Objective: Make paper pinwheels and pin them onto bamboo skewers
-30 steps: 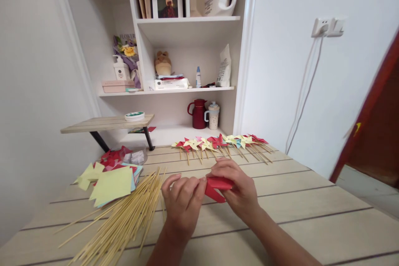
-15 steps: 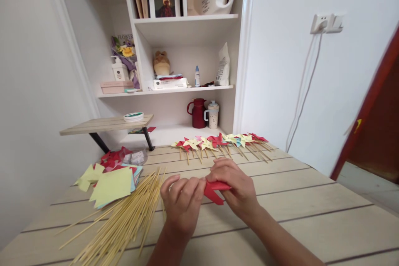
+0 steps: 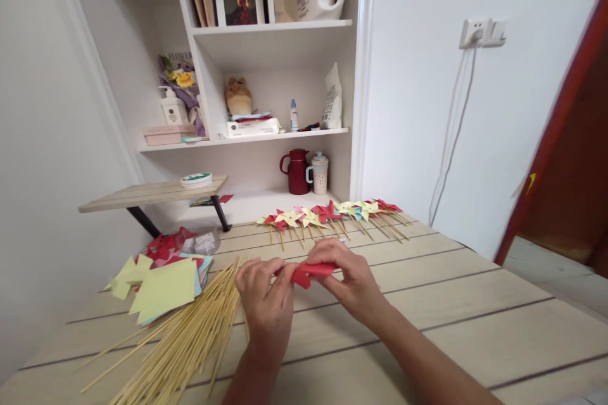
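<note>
Above the table, a folded piece of red paper (image 3: 313, 270) is pinched between both my hands. The fingers of my left hand (image 3: 266, 300) close on its left side. My right hand (image 3: 349, 278) grips the right side, with thumb below and fingers over the top. Parts of the paper are covered by my fingers. Beyond my hands lies a row of finished paper pinwheels (image 3: 327, 212) in red, yellow and blue on thin sticks. To the left of my left hand spreads a bundle of thin wooden sticks (image 3: 190, 335).
Square yellow and blue paper sheets (image 3: 166, 285) lie left of the sticks, near red paper pieces (image 3: 164, 247) and a clear plastic box (image 3: 202, 242). A small raised stand (image 3: 142, 196) holds a round white container. Shelves (image 3: 270, 54) rise behind the table (image 3: 427, 342).
The red paper has turned between my fingers, and its hanging flap looks shorter. My right hand has shifted slightly left. The whole view has swung a little to the right.
</note>
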